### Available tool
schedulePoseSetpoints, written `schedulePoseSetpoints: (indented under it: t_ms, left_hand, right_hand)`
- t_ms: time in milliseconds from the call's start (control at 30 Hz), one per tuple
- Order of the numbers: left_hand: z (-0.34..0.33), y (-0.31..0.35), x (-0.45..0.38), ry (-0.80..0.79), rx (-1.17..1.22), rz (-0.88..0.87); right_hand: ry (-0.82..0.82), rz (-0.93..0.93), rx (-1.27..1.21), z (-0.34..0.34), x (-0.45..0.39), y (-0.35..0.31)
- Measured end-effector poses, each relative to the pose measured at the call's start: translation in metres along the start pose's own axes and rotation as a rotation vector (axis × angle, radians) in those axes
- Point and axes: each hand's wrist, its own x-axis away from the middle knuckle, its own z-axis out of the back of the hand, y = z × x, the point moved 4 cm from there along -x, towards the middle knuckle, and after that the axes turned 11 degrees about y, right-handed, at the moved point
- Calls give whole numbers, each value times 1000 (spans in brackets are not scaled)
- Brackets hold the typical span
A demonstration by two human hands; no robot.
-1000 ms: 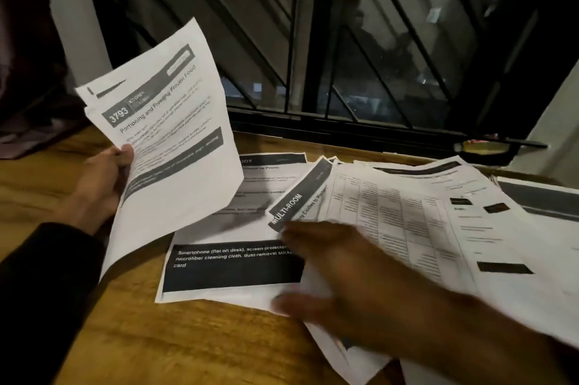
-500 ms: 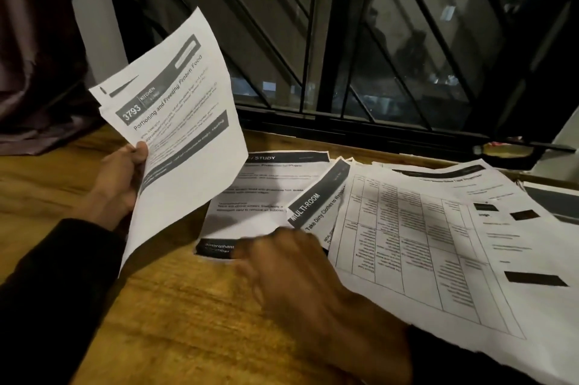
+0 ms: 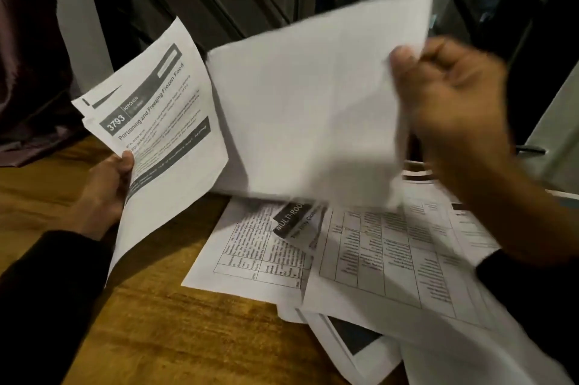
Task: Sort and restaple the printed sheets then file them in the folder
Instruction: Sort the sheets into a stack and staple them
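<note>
Wooden desk [image 3: 175, 337] under loose sheets [image 3: 376, 259]; left hand [image 3: 103, 193] grips printout [image 3: 163, 146], right hand [image 3: 451, 96] pinches blank-side sheet [image 3: 313, 108]

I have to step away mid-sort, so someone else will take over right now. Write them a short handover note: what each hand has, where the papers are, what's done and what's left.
Left hand: grips the sheets headed 3793 Kitchen, held up over the wooden table.
Right hand: pinches a lifted sheet by its edge, blank side to the camera, raised above the pile.
Loose sheets, tables and a MULTI-ROOM page among them, lie overlapping on the table.
Done: some sheets picked out and in hand.
Left: finish sorting the pile, staple, file. No stapler or folder is in view.
</note>
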Motion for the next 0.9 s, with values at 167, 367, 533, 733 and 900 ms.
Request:
schedulePoseSetpoints:
  t_ms: [167, 367, 533, 733, 900]
  left_hand:
    - [-7, 2, 11, 12, 5, -9]
    - [-13, 2, 21, -22, -31, 17]
    - [-21, -1, 31, -18, -11, 31]
    - [-29, -2, 36, -34, -25, 19]
    - [-34, -4, 41, -19, -56, 26]
  right_hand:
    - [-114, 542, 396, 50, -2, -48]
    - [-806, 325, 641, 61, 112, 43]
    - [-909, -273, 562, 71, 122, 59]
    - [-680, -347, 1107, 76, 76, 104]
    - [-715, -374, 1097, 67, 66, 135]
